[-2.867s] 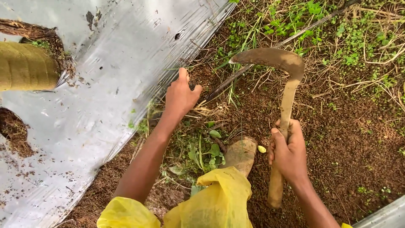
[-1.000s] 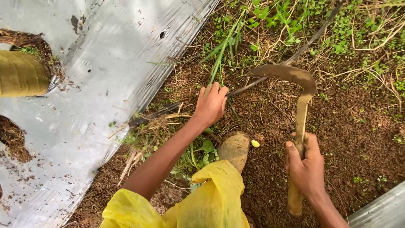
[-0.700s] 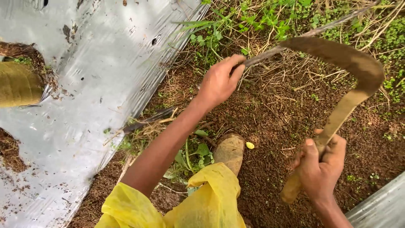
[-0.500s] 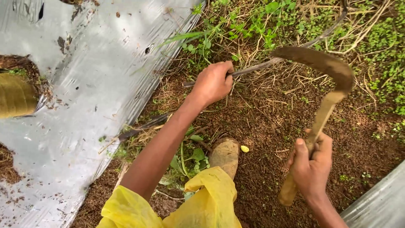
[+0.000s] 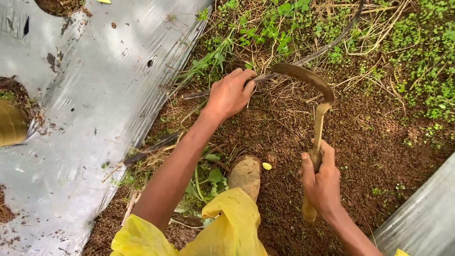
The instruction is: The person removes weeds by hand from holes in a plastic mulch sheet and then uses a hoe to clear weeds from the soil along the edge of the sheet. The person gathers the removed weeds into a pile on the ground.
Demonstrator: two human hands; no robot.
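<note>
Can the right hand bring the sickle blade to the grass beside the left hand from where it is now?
Probably yes: the right hand holds the sickle, its blade tip already near the left hand; only bare soil lies between.

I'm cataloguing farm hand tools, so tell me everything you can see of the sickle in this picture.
The sickle has a curved, hooked blade coated in brown mud or rust, joined to a pale, dirt-stained wooden handle. The right hand is wrapped around the handle's middle, with the butt sticking out below the fist. It is held roughly upright in the view, blade arching leftward over bare brown soil, its tip close to the left hand, which grips a thin dark stem.
</note>
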